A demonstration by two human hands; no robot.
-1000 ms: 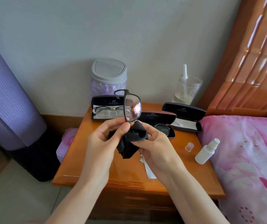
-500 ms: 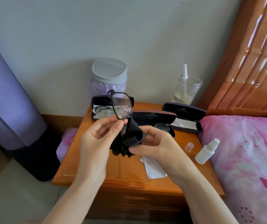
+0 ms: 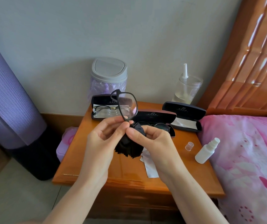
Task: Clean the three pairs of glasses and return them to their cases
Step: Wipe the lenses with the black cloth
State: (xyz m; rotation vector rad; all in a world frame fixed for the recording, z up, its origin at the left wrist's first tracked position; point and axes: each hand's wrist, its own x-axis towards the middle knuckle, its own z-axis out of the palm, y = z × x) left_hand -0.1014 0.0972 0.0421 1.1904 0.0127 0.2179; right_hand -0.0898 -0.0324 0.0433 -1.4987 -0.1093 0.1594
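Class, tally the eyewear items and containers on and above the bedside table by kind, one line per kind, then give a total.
Pairs of glasses: 3 (held pair, one in the left case, one in the middle case)
Open glasses cases: 3 (third, empty one)
Cleaning cloths: 2 (black, white)
White spray bottle: 1
Clear cap: 1
Total: 10

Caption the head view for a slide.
Both hands hold black-framed glasses and a black cloth above a nightstand with three open cases.

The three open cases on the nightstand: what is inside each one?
The left case holds thin-framed glasses on a pale cloth. The middle case holds round glasses, partly hidden by the right hand. The right case shows only a pale cloth.
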